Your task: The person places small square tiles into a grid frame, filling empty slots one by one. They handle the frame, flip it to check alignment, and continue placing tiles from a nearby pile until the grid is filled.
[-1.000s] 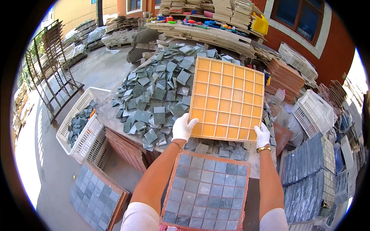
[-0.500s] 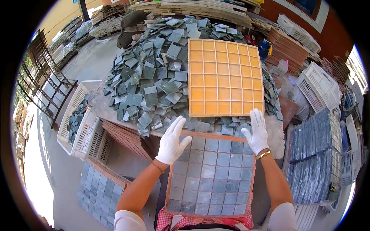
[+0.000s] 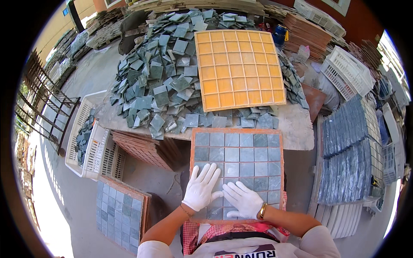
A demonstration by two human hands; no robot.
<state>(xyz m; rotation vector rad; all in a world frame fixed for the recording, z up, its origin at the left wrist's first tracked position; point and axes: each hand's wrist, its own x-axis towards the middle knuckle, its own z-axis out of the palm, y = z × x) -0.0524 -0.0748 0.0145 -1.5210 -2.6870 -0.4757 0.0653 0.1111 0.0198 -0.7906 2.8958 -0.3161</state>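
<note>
A reddish board [image 3: 193,142] carries rows of square grey-green stone tiles [image 3: 246,140] and rests against my lap, its far end by the worktable. My left hand [image 3: 201,187], in a white glove, lies flat on the tiles near the board's left edge, fingers stretched out. Beside it my right hand [image 3: 243,199], also white-gloved, lies on the nearer tiles with its fingers spread and pointing left. Neither hand holds anything. Beyond the board, a yellow grid frame [image 3: 241,69] with square compartments lies tilted on the pile of loose tiles [image 3: 159,81].
The worktable [image 3: 297,129] bears the tile pile. At left stand white plastic crates [image 3: 92,150], reddish boards [image 3: 144,148] and another tiled board [image 3: 118,210]. To the right are stacked tile sheets [image 3: 348,150], a white crate [image 3: 348,73] and a blue jug [image 3: 280,35].
Both hands have come back from the yellow frame's near edge and the board's far corners onto the nearer tiles. My right hand has swung inward beside the left. The whole view has shifted somewhat.
</note>
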